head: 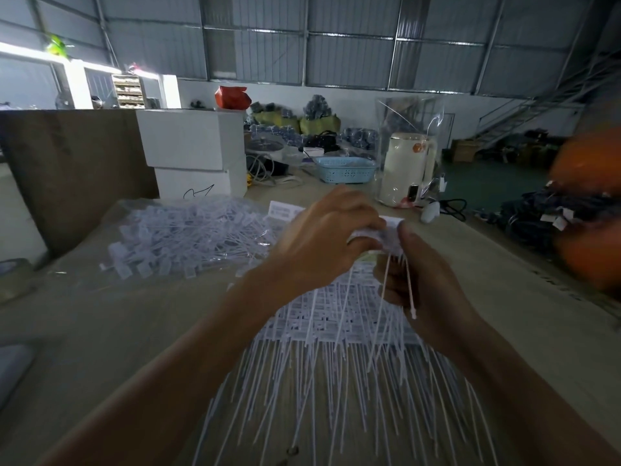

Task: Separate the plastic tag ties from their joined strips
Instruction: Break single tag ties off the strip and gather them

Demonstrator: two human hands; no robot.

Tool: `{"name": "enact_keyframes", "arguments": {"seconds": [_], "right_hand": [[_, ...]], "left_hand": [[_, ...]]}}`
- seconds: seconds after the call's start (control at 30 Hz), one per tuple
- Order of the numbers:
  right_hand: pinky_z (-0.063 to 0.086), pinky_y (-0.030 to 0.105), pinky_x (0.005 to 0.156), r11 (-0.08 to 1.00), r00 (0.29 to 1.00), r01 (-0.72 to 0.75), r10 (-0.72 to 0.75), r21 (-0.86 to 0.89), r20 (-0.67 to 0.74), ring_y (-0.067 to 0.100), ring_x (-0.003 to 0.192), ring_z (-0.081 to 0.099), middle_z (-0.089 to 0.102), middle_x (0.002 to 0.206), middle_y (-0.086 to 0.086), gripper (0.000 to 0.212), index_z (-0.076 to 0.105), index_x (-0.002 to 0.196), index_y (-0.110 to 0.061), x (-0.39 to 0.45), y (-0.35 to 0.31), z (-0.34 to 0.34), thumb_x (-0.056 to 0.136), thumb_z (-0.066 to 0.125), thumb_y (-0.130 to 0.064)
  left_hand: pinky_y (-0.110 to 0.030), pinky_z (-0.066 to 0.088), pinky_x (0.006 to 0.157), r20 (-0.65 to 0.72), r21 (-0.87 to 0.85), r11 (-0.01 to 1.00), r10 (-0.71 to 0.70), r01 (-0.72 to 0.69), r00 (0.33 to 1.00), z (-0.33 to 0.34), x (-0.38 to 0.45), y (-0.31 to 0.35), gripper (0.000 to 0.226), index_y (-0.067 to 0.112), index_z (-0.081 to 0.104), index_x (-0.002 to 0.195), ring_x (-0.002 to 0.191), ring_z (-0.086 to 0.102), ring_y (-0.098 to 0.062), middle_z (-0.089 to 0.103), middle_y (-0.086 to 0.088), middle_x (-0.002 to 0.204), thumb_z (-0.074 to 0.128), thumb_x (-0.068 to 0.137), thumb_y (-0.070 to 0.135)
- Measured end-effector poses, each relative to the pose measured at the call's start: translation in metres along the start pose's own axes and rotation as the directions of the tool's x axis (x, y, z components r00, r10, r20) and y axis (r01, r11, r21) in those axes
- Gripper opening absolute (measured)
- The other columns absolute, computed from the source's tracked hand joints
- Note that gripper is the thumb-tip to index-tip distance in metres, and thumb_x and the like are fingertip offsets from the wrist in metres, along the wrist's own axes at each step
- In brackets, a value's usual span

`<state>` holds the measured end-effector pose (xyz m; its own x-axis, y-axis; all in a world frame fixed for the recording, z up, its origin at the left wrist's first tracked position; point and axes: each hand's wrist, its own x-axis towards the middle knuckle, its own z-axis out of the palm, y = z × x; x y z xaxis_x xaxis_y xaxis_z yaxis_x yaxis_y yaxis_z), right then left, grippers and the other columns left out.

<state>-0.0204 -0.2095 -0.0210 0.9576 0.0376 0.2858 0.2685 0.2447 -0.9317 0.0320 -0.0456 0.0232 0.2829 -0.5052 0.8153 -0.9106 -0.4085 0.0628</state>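
Observation:
Both hands are raised above the table and hold one joined strip of white tag ties. My left hand grips the strip's flat tag end from the left. My right hand pinches it from the right, and the thin tails hang down across its palm. Below the hands lies a spread pile of tag ties with their tails fanned toward me. A second heap of tag ties lies in clear plastic at the left.
White boxes and a brown cardboard sheet stand at the back left. A blue basket and a cream kettle in clear wrap stand behind the hands. Dark bundles and orange shapes lie off the table's right edge.

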Motion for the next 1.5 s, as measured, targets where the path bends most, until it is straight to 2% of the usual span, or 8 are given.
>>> {"name": "enact_keyframes", "arguments": {"seconds": [0.1,0.33,0.57,0.9,1.13,1.27,1.4,1.5], "right_hand": [[0.035,0.024,0.047,0.988,0.997,0.058,-0.065,-0.146,-0.043,0.012,0.054,0.04,0.046,0.061,-0.003,0.021,0.071,0.099,-0.032,-0.001,0.0,0.0,0.091,0.061,-0.049],[0.029,0.02,0.04,0.992,0.999,0.051,-0.048,0.117,-0.022,0.009,0.049,0.028,0.022,0.064,-0.003,0.017,0.055,0.083,-0.021,-0.003,-0.009,-0.004,0.095,0.06,-0.031],[0.027,0.017,0.038,0.983,0.999,0.006,-0.014,0.184,0.04,0.007,0.05,0.02,0.014,0.068,0.0,0.018,0.046,0.086,-0.019,-0.007,-0.008,0.0,0.1,0.052,-0.027],[0.034,0.028,0.043,0.876,0.935,0.331,-0.354,-0.35,-0.002,0.018,0.048,0.039,0.047,0.062,0.002,0.029,0.052,0.106,-0.005,-0.005,-0.009,-0.004,0.098,0.053,-0.033],[0.041,0.028,0.044,0.82,0.914,0.387,-0.401,-0.423,0.058,0.02,0.045,0.042,0.046,0.059,0.004,0.03,0.049,0.108,0.001,-0.003,-0.007,-0.006,0.101,0.048,-0.028],[0.05,0.036,0.044,0.823,0.906,0.416,-0.413,-0.387,0.097,0.037,0.043,0.044,0.042,0.057,0.007,0.019,0.046,0.105,0.0,-0.005,-0.008,-0.002,0.101,0.045,-0.019],[0.042,0.03,0.039,0.757,0.898,0.421,-0.426,-0.5,0.112,0.022,0.039,0.045,0.045,0.057,0.014,0.021,0.047,0.099,-0.005,-0.005,-0.013,-0.008,0.1,0.045,-0.025],[0.037,0.025,0.041,0.673,0.875,0.437,-0.473,-0.596,0.107,0.015,0.042,0.04,0.046,0.06,0.012,0.021,0.05,0.096,-0.006,-0.002,-0.013,-0.013,0.1,0.047,-0.027]], "left_hand": [[-0.042,0.051,0.081,0.054,-0.017,0.999,0.034,-0.033,0.998,-0.002,0.001,0.006,0.019,0.005,0.076,0.1,0.095,0.058,-0.022,0.069,-0.005,0.097,0.078,0.082,0.011],[-0.034,0.035,0.108,0.193,0.05,0.999,-0.003,-0.007,0.981,-0.016,-0.001,-0.007,0.05,0.017,0.059,0.135,0.123,0.05,-0.016,0.061,0.002,0.132,0.071,0.087,0.01],[-0.041,0.05,0.083,0.061,0.242,0.968,0.058,-0.071,0.996,-0.015,-0.005,-0.009,0.026,0.01,0.073,0.11,0.093,0.067,-0.026,0.073,-0.004,0.103,0.076,0.086,0.022],[-0.037,0.05,0.083,0.238,0.14,0.99,-0.061,0.028,0.969,-0.021,-0.002,-0.004,0.027,0.019,0.069,0.118,0.099,0.063,-0.018,0.071,0.004,0.111,0.056,0.099,0.032],[-0.039,0.053,0.072,0.31,0.003,0.991,-0.131,0.136,0.942,-0.021,0.0,-0.011,0.027,0.018,0.074,0.098,0.081,0.065,-0.015,0.072,0.008,0.093,0.052,0.098,0.034],[-0.019,0.047,0.066,0.292,-0.081,0.984,-0.131,0.161,0.948,-0.02,0.0,-0.011,0.022,0.016,0.076,0.094,0.072,0.064,-0.007,0.068,0.013,0.082,0.057,0.099,0.025],[-0.012,0.046,0.066,0.368,-0.273,0.921,-0.167,0.278,0.915,-0.022,0.0,-0.008,0.019,0.033,0.073,0.086,0.072,0.066,-0.001,0.074,0.007,0.083,0.062,0.097,0.022],[-0.016,0.05,0.064,0.464,-0.379,0.853,-0.16,0.358,0.871,-0.024,0.001,-0.005,0.016,0.014,0.076,0.09,0.068,0.068,-0.007,0.075,0.001,0.079,0.063,0.095,0.021]]}}
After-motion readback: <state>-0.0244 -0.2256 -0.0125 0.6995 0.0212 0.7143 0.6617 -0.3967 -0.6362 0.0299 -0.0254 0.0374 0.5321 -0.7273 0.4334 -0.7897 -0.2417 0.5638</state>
